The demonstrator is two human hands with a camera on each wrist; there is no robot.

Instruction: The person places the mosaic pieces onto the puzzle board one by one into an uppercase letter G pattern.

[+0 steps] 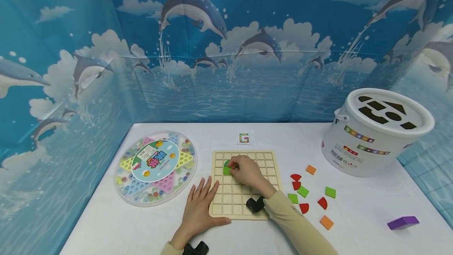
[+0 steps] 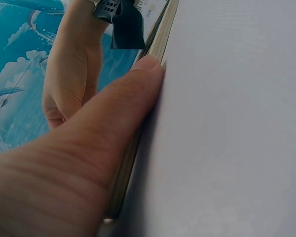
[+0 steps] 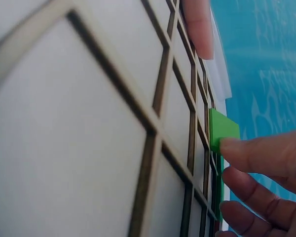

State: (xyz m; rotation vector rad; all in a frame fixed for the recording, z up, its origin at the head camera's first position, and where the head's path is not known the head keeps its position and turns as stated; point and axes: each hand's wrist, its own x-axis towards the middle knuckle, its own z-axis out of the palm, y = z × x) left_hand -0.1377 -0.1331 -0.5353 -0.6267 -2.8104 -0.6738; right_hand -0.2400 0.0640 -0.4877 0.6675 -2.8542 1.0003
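My right hand [image 1: 245, 170] is over the upper left part of a wooden grid board [image 1: 231, 209]. Its fingertips pinch a green square tile [image 3: 223, 129], which stands up from the grid in the right wrist view. More green shows beside that tile at the fingertips, partly hidden by the fingers. Spread flat, my left hand [image 1: 201, 211] lies at the board's lower left corner. Its thumb [image 2: 133, 81] presses along the near edge of the board, and its other fingers lie along the left side.
Red quarter-circle pieces [image 1: 303, 207], green squares [image 1: 330, 192] and orange squares [image 1: 326, 222] lie scattered right of the board. A pattern card [image 1: 245, 137] lies behind it. Around are a round marble game [image 1: 191, 164], a white bucket [image 1: 357, 160] and a purple block [image 1: 402, 222].
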